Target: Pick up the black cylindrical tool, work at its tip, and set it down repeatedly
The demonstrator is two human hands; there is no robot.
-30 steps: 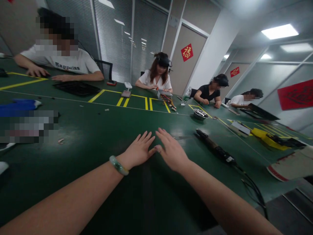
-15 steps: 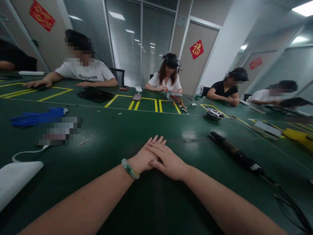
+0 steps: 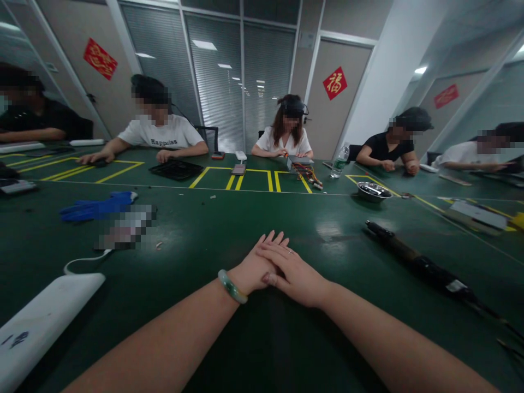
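My left hand (image 3: 256, 271) lies flat on the green table (image 3: 204, 218), its fingertips stretched forward. Across the back of it rests my right hand (image 3: 301, 273), fingers flat and thumb against the left hand near the wrist. Neither hand holds an object. A ring (image 3: 290, 251) shows on the right hand, and a green bangle (image 3: 232, 286) circles my left wrist. Part of the left hand is hidden under the right. Nearest on the right is a black electric screwdriver (image 3: 421, 265) with a cable. To the left lies a white power bank (image 3: 53, 322) with a white cable.
Left of my hands lie a blurred-out phone (image 3: 126, 228) and a blue glove (image 3: 98, 207). Further off are a black tray (image 3: 176, 169), a wire bundle (image 3: 309, 173), a water bottle (image 3: 339, 162) and a metal bowl (image 3: 373, 191). Several people sit around the table.
The view has turned a little left, so everything sits further right and slightly lower. My hands keep their overlapped pose. The person in the white lettered shirt has drawn one hand up near the tray.
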